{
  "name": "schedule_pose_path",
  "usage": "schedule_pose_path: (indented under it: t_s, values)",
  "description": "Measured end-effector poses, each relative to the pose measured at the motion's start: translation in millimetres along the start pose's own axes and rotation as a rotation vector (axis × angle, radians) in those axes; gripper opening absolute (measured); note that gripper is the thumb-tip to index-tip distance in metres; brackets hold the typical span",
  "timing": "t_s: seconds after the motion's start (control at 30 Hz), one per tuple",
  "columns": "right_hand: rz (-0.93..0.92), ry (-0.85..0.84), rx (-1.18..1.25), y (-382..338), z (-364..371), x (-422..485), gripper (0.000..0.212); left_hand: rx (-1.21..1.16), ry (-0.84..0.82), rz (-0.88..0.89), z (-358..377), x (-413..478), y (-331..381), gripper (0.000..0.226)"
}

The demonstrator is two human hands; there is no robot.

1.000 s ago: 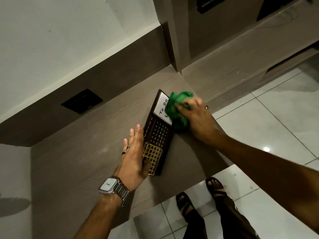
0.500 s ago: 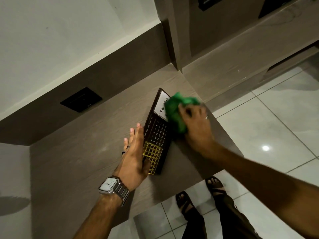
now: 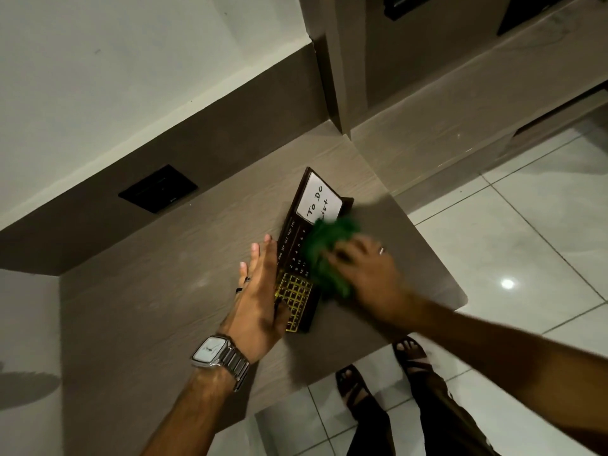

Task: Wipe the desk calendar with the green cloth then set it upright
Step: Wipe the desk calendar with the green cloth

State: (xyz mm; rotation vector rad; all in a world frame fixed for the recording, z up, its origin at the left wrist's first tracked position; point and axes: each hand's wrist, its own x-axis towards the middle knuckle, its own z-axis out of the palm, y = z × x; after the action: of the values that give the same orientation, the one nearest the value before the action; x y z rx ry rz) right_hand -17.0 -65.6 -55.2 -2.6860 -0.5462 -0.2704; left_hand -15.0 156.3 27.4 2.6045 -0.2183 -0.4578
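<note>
Green cloth (image 3: 329, 258), bunched in the right hand (image 3: 371, 278), wiped the desk calendar (image 3: 304, 248) lying flat on the bench (image 3: 158, 291); left hand (image 3: 260, 297), open flat, braced it; uprighting remained.

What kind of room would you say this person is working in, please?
Probably a hotel room or bedroom study nook: a built-in wood-grain desk fixed to the wall, a dark socket plate in the panel behind it, a desk calendar marked "To Do List", and glossy floor tiles.
</note>
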Motion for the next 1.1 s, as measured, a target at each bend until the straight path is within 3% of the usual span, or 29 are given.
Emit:
schedule_pose_path:
  t_s: [0.1, 0.2, 0.27, 0.37, 0.43, 0.57, 0.7, 0.8, 0.97, 1.03, 1.1]
  values:
    - [0.249, 0.017, -0.077, 46.2, -17.6, 49.4, 0.062, 0.003, -0.002, 0.011, -2.0, -0.7, -0.2, 0.133]
    - [0.323, 0.029, -0.062, 49.7, -20.1, 59.9, 0.06, 0.004, -0.016, -0.003, -2.3, -0.5, -0.5, 0.134]
    - [0.26, 0.03, -0.007, 22.3, -14.5, 33.7, 0.067, 0.003, -0.008, 0.003, -1.1, 0.2, -1.2, 0.135]
    - [-0.064, -0.036, 0.056, -35.0, 6.3, -30.3, 0.075, 0.04, -0.003, 0.066, -0.1, 2.1, -3.1, 0.137]
    - [-0.135, -0.068, 0.035, -39.3, 9.7, -39.2, 0.079, 0.048, -0.011, 0.067, 0.4, 2.4, -3.8, 0.137]
    - [0.32, 0.008, -0.095, 16.4, -7.5, 27.6, 0.074, -0.001, -0.018, 0.005, -1.2, -0.1, -1.8, 0.136]
    - [0.493, 0.009, -0.102, 31.8, -14.5, 61.2, 0.084, 0.025, -0.029, 0.121, -4.5, -1.1, -0.1, 0.138]
    - [0.421, -0.019, 0.048, -12.9, -2.6, 29.7, 0.094, 0.016, -0.022, 0.05, -3.3, -0.4, 0.3, 0.137]
    - [0.031, -0.13, 0.05, -58.6, 18.4, -39.2, 0.109, 0.057, -0.003, 0.106, 0.5, 0.9, -1.4, 0.132]
    - [0.088, -0.075, 0.007, -37.2, 15.3, -20.5, 0.098, 0.035, 0.008, 0.06, 1.5, 0.2, -0.3, 0.132]
    - [0.265, -0.032, -0.043, -2.6, 2.7, 17.8, 0.092, 0.011, 0.005, 0.022, 0.9, -0.7, 0.9, 0.132]
